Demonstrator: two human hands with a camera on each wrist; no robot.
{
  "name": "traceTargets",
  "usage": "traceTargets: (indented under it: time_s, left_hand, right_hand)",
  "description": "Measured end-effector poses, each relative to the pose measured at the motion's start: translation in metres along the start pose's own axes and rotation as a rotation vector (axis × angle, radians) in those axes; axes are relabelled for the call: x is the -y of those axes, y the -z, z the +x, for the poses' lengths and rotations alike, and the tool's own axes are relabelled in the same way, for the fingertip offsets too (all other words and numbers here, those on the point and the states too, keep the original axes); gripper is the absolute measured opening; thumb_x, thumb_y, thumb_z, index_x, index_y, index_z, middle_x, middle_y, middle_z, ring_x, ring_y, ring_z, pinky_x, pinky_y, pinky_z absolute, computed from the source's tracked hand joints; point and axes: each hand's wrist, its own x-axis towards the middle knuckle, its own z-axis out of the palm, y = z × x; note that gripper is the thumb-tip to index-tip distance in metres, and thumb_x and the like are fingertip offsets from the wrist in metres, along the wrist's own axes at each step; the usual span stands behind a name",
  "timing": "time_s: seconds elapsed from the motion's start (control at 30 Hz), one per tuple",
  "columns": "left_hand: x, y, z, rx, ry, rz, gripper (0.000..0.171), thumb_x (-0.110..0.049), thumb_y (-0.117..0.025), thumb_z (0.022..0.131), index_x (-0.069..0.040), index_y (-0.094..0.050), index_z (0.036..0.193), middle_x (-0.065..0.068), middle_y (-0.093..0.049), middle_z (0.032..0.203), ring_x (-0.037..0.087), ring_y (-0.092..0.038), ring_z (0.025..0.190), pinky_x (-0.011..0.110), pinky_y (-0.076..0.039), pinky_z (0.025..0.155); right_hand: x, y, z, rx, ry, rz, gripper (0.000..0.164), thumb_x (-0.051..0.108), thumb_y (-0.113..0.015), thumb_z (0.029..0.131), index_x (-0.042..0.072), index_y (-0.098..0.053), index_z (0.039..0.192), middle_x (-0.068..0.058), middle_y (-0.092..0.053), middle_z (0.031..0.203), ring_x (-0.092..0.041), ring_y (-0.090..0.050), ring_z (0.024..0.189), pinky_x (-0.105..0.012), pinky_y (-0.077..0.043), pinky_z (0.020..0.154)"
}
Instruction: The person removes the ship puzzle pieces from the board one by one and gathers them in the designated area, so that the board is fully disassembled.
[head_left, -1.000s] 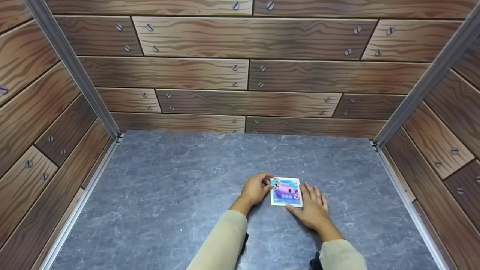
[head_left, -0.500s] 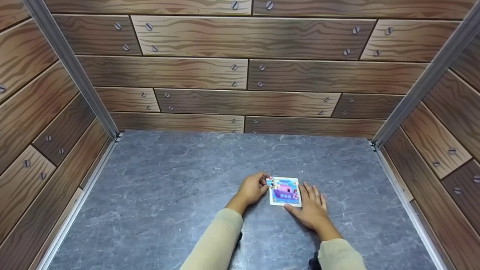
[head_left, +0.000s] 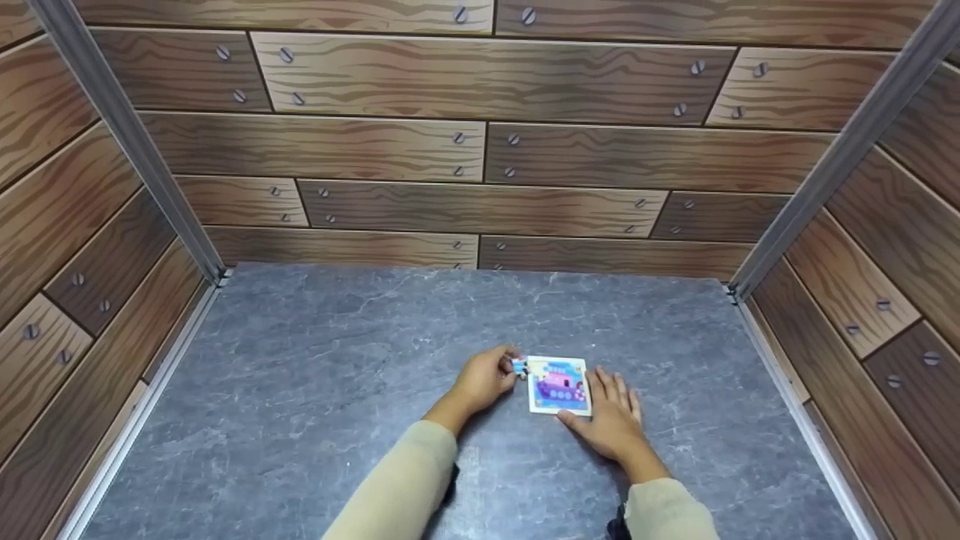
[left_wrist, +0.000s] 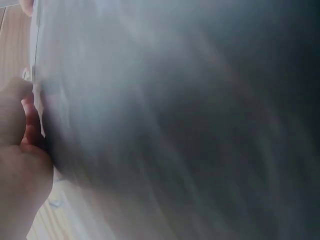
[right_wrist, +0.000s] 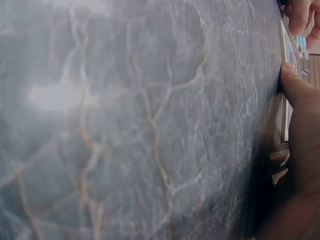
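Observation:
A small square jigsaw puzzle [head_left: 559, 386] in a white frame lies on the grey surface, printed with a pink and purple ship on blue. Just off its upper left corner, my left hand [head_left: 484, 379] pinches a small colourful puzzle piece [head_left: 520, 366] between thumb and fingers. My right hand [head_left: 613, 420] rests at the puzzle's right side, its fingers stretched along that edge and the thumb on the lower edge. In the right wrist view, the right thumb [right_wrist: 295, 85] touches the frame's edge, with the left fingers beyond. The left wrist view is mostly blurred.
The grey marbled tabletop [head_left: 337, 360] spreads around both hands. Wood-patterned panels [head_left: 375, 150] enclose it at the back and sides, with metal posts [head_left: 142, 150] at the corners.
My left hand has drawn the piece leftward, out of the puzzle's upper left area and past the frame. The right hand has stayed at the puzzle's edge. The head view has shifted slightly.

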Motion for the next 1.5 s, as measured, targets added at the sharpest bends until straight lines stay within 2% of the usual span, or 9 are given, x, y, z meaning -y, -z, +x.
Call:
traceTargets:
  time_s: [0.2, 0.43, 0.6, 0.73, 0.97, 1.07, 1.13, 1.3, 1.5]
  left_hand:
    - [0.011, 0.021, -0.012, 0.037, 0.019, -0.022, 0.028, -0.010, -0.077, 0.093, -0.006, -0.073, 0.121, 0.003, -0.075, 0.097, 0.010, -0.065, 0.086, 0.026, -0.056, 0.085]
    - [0.023, 0.052, -0.024, 0.023, 0.028, -0.073, 0.030, -0.011, -0.079, 0.093, -0.004, -0.075, 0.122, 0.009, -0.073, 0.106, 0.015, -0.067, 0.093, 0.027, -0.057, 0.086]
    - [0.039, 0.076, -0.035, 0.023, 0.033, -0.092, 0.030, -0.015, -0.081, 0.096, -0.006, -0.077, 0.124, 0.013, -0.074, 0.114, 0.023, -0.070, 0.102, 0.037, -0.059, 0.093]
    - [0.056, 0.092, -0.046, -0.008, 0.051, -0.052, 0.029, -0.015, -0.083, 0.094, -0.008, -0.079, 0.121, 0.013, -0.075, 0.115, 0.026, -0.069, 0.106, 0.039, -0.056, 0.094]
    - [0.081, 0.118, -0.063, -0.050, 0.179, 0.039, 0.029, -0.020, -0.085, 0.089, -0.018, -0.083, 0.118, 0.005, -0.078, 0.113, 0.025, -0.070, 0.107, 0.049, -0.044, 0.100]
    - [0.090, 0.125, -0.069, -0.049, 0.244, 0.053, 0.029, -0.023, -0.085, 0.088, -0.022, -0.084, 0.117, 0.001, -0.079, 0.112, 0.023, -0.069, 0.110, 0.051, -0.037, 0.099]
    - [0.095, 0.129, -0.072, -0.054, 0.269, 0.040, 0.029, -0.022, -0.085, 0.088, -0.021, -0.084, 0.117, 0.002, -0.078, 0.111, 0.023, -0.070, 0.110, 0.050, -0.039, 0.102]
    - [0.101, 0.133, -0.072, -0.062, 0.281, -0.052, 0.029, -0.014, -0.084, 0.089, -0.013, -0.083, 0.118, 0.007, -0.076, 0.108, 0.020, -0.067, 0.102, 0.036, -0.051, 0.094]
    - [0.103, 0.135, -0.067, -0.037, 0.296, -0.064, 0.031, -0.007, -0.081, 0.092, -0.009, -0.082, 0.122, 0.009, -0.076, 0.107, 0.017, -0.064, 0.099, 0.030, -0.051, 0.090]
  right_hand:
    - [0.003, 0.002, -0.001, 0.018, -0.008, -0.007, 0.107, 0.066, -0.071, 0.095, 0.002, -0.029, 0.169, -0.026, -0.024, 0.178, -0.054, -0.010, 0.166, -0.073, -0.001, 0.132]
    - [0.000, -0.001, 0.001, 0.042, -0.005, -0.013, 0.109, 0.068, -0.070, 0.095, 0.002, -0.027, 0.170, -0.026, -0.021, 0.178, -0.054, -0.007, 0.166, -0.073, 0.000, 0.132]
    - [-0.006, -0.006, 0.002, 0.005, 0.028, 0.003, 0.112, 0.074, -0.067, 0.093, 0.001, -0.028, 0.169, -0.028, -0.023, 0.176, -0.055, -0.008, 0.165, -0.074, 0.000, 0.131]
    - [-0.007, -0.008, 0.002, 0.003, 0.036, 0.016, 0.114, 0.076, -0.066, 0.093, 0.001, -0.027, 0.169, -0.028, -0.023, 0.176, -0.056, -0.008, 0.165, -0.074, 0.001, 0.131]
    - [-0.005, -0.007, 0.000, 0.004, 0.037, 0.011, 0.112, 0.075, -0.066, 0.093, 0.002, -0.027, 0.169, -0.027, -0.023, 0.176, -0.056, -0.008, 0.165, -0.074, 0.001, 0.131]
    - [-0.002, -0.005, 0.000, 0.012, 0.026, 0.008, 0.111, 0.071, -0.068, 0.094, 0.000, -0.027, 0.169, -0.027, -0.023, 0.176, -0.055, -0.009, 0.165, -0.074, 0.000, 0.131]
    - [0.001, -0.003, -0.001, 0.025, 0.017, 0.005, 0.109, 0.069, -0.069, 0.095, 0.001, -0.027, 0.169, -0.027, -0.022, 0.177, -0.055, -0.008, 0.165, -0.074, 0.000, 0.131]
    - [0.004, 0.000, -0.001, 0.056, -0.006, -0.005, 0.108, 0.069, -0.068, 0.096, 0.003, -0.025, 0.171, -0.025, -0.019, 0.179, -0.053, -0.005, 0.167, -0.072, 0.001, 0.132]
    - [0.000, -0.002, -0.001, 0.023, 0.017, 0.016, 0.108, 0.069, -0.069, 0.095, 0.000, -0.028, 0.169, -0.028, -0.022, 0.177, -0.056, -0.008, 0.165, -0.074, 0.000, 0.131]
